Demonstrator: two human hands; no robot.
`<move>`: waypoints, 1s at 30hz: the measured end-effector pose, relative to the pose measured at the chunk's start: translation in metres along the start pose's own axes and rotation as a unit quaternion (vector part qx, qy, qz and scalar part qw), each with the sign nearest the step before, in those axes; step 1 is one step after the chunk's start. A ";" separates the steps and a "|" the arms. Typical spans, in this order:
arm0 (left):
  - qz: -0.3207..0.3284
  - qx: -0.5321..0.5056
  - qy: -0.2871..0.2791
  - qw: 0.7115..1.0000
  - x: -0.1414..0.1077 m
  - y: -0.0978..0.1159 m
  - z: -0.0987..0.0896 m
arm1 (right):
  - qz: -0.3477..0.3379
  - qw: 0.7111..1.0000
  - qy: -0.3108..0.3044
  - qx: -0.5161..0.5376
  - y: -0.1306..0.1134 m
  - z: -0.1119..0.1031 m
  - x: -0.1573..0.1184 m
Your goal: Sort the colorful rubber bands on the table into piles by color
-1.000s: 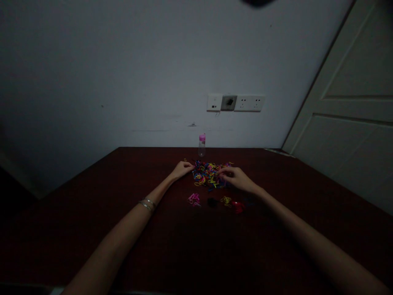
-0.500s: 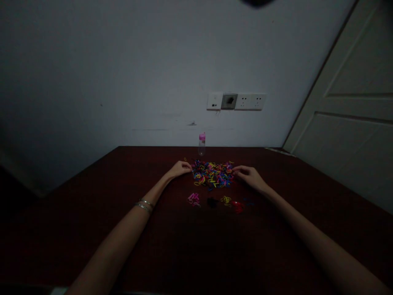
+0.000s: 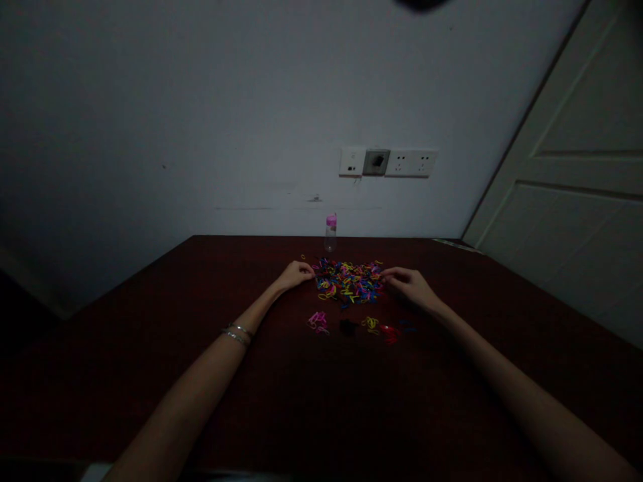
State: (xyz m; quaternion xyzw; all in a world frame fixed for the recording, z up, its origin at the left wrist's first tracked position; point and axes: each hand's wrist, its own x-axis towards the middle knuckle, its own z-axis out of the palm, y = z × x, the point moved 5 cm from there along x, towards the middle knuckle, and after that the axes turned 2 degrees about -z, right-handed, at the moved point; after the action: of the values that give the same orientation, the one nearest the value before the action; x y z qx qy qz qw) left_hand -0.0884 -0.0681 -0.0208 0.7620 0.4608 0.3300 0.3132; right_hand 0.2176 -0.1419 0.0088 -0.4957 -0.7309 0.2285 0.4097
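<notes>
A heap of small multicoloured rubber bands [image 3: 346, 281] lies on the dark table. At its left edge is my left hand [image 3: 297, 274], thumb and fingers drawn together against the bands. My right hand [image 3: 408, 284] is at the right edge, its thumb and forefinger closed in a pinch. What either hand holds, if anything, is too small and dark to make out. Nearer to me lie separate little piles: pink bands [image 3: 318, 322], black bands [image 3: 347, 327], yellow bands [image 3: 370, 325], red bands [image 3: 390, 333] and a few blue bands [image 3: 408, 326].
Behind the heap stands a clear bottle with a pink cap [image 3: 330, 232]. The dark red table [image 3: 321, 402] reaches to the wall, which carries several sockets [image 3: 410, 163]. A white panelled door [image 3: 577, 201] is on the right.
The view has tilted very slightly. Both hands stay at the two sides of the heap, with hardly any movement, and the sorted piles look the same.
</notes>
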 end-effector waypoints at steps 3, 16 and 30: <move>-0.006 -0.003 0.015 1.000 0.001 -0.003 -0.001 | 0.000 1.000 -0.004 -0.004 0.000 0.000 0.000; -0.017 0.015 0.122 0.992 0.001 -0.003 -0.012 | 0.001 1.000 -0.006 -0.003 0.000 -0.001 -0.001; -0.017 0.073 0.104 0.992 -0.003 0.007 -0.019 | 0.004 1.000 -0.003 0.002 0.006 0.001 -0.001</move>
State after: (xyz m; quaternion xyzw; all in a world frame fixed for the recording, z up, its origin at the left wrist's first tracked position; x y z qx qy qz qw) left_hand -0.1011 -0.0700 -0.0047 0.7363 0.5265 0.3678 0.2130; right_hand 0.2200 -0.1402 0.0037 -0.4969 -0.7298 0.2328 0.4077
